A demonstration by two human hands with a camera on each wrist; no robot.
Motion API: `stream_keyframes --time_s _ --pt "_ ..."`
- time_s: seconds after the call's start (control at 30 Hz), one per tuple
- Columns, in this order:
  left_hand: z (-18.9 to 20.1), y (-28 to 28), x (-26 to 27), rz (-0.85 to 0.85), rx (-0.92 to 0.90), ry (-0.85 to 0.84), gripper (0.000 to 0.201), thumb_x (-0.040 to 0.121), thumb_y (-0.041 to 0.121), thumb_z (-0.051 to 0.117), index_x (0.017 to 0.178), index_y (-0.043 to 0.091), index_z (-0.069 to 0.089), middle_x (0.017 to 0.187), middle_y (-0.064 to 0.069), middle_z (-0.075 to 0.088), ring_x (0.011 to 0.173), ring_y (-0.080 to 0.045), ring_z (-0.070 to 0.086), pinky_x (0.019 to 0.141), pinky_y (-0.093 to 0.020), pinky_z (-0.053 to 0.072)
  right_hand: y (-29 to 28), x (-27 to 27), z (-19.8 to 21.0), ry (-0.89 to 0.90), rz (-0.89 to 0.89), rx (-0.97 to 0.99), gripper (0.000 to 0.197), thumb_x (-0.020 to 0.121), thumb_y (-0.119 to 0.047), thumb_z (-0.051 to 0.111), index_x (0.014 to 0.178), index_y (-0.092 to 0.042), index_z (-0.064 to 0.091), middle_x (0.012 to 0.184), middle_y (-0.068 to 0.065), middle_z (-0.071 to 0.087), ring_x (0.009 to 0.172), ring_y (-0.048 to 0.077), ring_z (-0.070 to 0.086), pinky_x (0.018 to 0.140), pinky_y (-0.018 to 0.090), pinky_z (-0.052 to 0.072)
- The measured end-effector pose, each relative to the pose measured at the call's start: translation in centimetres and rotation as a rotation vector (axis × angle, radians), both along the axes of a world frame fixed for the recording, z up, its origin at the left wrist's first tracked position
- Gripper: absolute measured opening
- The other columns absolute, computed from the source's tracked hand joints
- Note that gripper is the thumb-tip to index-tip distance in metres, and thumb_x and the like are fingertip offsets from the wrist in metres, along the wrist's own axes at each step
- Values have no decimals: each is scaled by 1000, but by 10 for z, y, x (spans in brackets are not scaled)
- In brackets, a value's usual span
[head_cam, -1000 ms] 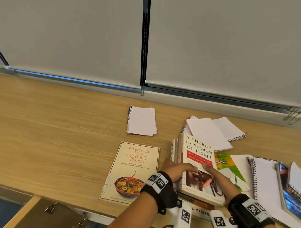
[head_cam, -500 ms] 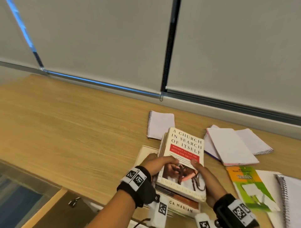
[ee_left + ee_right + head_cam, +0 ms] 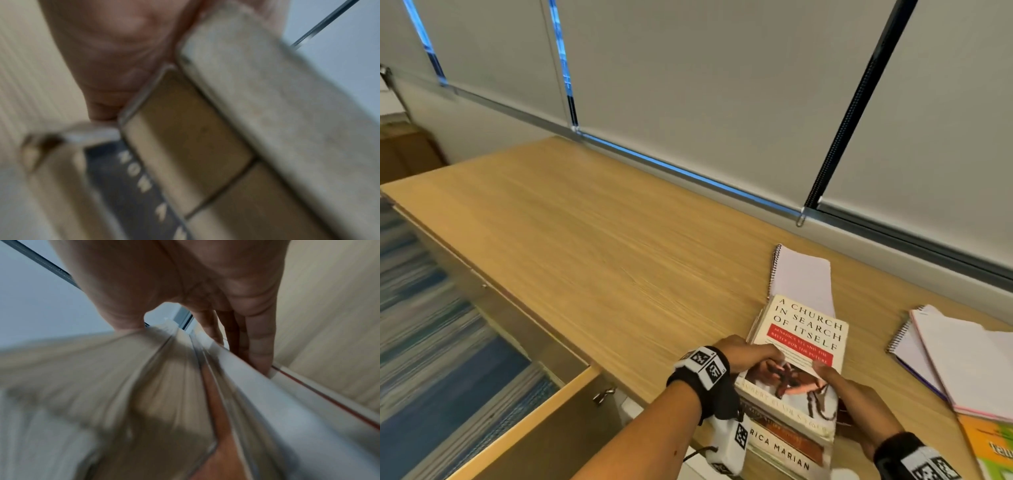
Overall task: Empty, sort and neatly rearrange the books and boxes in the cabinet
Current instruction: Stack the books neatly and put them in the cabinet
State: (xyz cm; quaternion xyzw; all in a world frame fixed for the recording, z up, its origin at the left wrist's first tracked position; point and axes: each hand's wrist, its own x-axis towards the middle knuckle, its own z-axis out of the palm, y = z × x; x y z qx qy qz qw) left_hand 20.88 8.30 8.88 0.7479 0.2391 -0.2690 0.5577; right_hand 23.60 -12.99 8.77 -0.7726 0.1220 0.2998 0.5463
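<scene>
My left hand (image 3: 743, 356) and my right hand (image 3: 859, 394) grip a stack of books (image 3: 791, 404) from either side at the lower right of the head view; on each hand the thumb lies curled over the top cover, and the right wrist view shows my fingers (image 3: 259, 344) reaching down the stack's side edge. The top book (image 3: 804, 346) is a pale cream paperback; its title reads "A CHURCH IN SEARCH OF ITSELF" in dark capitals; a red band with small white lettering sits below the title; a reddish-brown picture fills the lower part of the cover. Below it, a book with a brown and white cover (image 3: 787, 448) shows the letters "RICA MARIAN" along its near edge; in the left wrist view, blurred, the stack appears as tan page blocks (image 3: 267, 113) beside a dark spine with white lettering (image 3: 131, 186). I cannot tell whether the stack rests on the wooden surface (image 3: 585, 246) or is raised just above it.

Behind the stack, partly covered by it, lies a white spiral notebook (image 3: 801, 274); at the right edge of the frame lie further white notebooks (image 3: 962, 363), overlapping; a green and orange booklet (image 3: 993, 445) sits in the lower right corner. An open cabinet door (image 3: 524, 428) stands at the lower left.
</scene>
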Motion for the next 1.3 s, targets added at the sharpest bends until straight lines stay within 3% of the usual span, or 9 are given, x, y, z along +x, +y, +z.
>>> stream_keyframes --time_s 0.2,0.37,0.57,0.87,0.93,1.03,1.1,1.2,1.3 --pt "-4 -1 6 -5 62 -22 46 72 54 71 100 19 65 92 7 66 76 -6 59 61 -19 42 -3 3 3 -19 20 -123 54 77 -56 70 92 -5 75 80 9 76 88 29 70 88 41 53" --pt "-11 -7 8 15 24 -20 49 62 51 77 95 16 67 90 2 75 84 -14 70 82 -27 55 -2 1 -4 -25 -1 -89 50 79 -54 69 96 -8 71 80 7 76 85 26 71 77 35 54" --pt "-9 -34 4 48 -3 -13 74 52 56 79 111 14 65 88 2 76 83 -11 71 75 -24 53 -26 1 2 -51 -16 -84 42 83 -46 69 95 -6 71 79 8 76 77 26 72 72 31 52" --pt "-24 -137 24 -51 -10 -65 68 46 63 78 95 16 72 88 1 76 83 -16 71 76 -26 54 -124 2 11 -19 -157 -142 43 76 -48 72 95 -10 74 80 5 77 88 28 73 86 39 55" --pt "-25 -150 27 -83 -6 -71 62 48 63 77 88 17 74 82 2 77 84 -18 72 87 -32 55 -137 4 9 -10 -182 -135 43 75 -48 73 95 -10 74 80 4 77 82 25 73 81 36 56" --pt "-20 -166 29 -79 8 -67 57 60 55 79 97 12 74 81 0 77 80 -18 73 78 -29 55 -155 5 5 -37 -186 -112 43 77 -49 73 99 -12 72 88 2 76 75 16 71 64 23 51" --pt "-10 -169 25 -65 92 -68 62 70 49 78 115 10 65 96 -4 75 91 -23 70 84 -32 54 -160 3 4 -65 -101 -180 57 78 -58 69 113 -13 68 108 2 72 89 15 69 72 23 50" --pt "19 -188 21 -38 462 -282 86 73 51 77 143 20 39 139 -14 45 131 -34 40 108 -46 35 -189 -7 6 -182 -31 -358 79 79 -63 64 142 -17 46 142 1 51 126 21 52 100 29 42" --pt "61 -233 16 26 202 -560 52 81 37 74 129 26 54 125 -5 55 120 -23 51 98 -37 45 -244 -23 7 -378 -54 -533 68 83 -52 64 142 -23 45 141 3 49 128 20 47 105 31 40"
